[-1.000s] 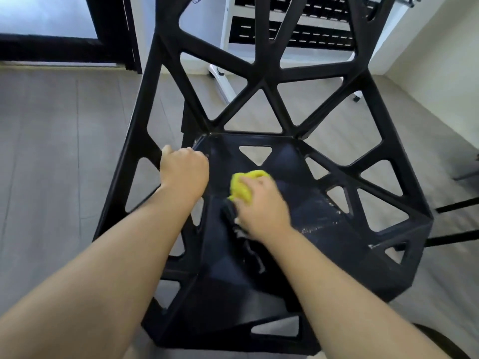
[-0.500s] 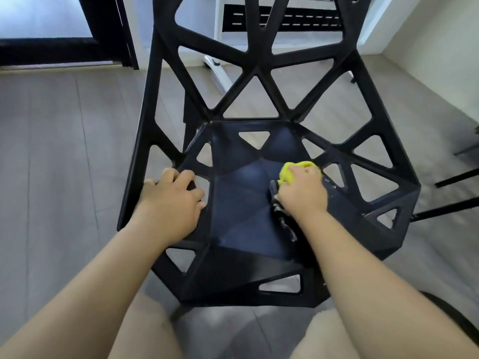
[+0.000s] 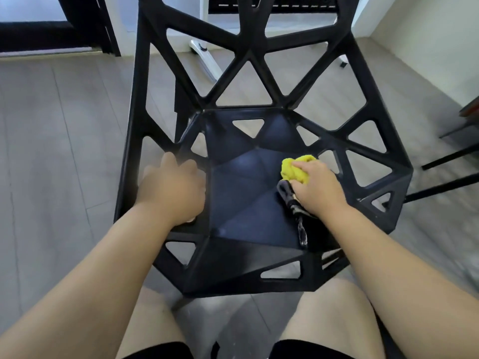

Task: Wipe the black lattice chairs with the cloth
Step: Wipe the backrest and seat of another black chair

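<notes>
A black lattice chair [image 3: 248, 156] with triangular cut-outs stands right in front of me, its seat facing up. My right hand [image 3: 317, 189] grips a bunched yellow cloth [image 3: 295, 168] with a dark strip hanging from it, pressed on the right side of the seat. My left hand [image 3: 172, 186] is blurred and lies over the left side frame of the chair, fingers curled on the bar.
Grey plank floor [image 3: 57, 151] surrounds the chair. A white stand with a wheeled leg [image 3: 207, 60] is behind the backrest. Dark bars of other furniture [image 3: 445, 156] reach in from the right. My knees [image 3: 324, 314] are just below the seat's front edge.
My right hand slid the cloth from the seat's middle to its right side. My left hand shifted down along the left frame. The view pulled back and my knees came into sight.
</notes>
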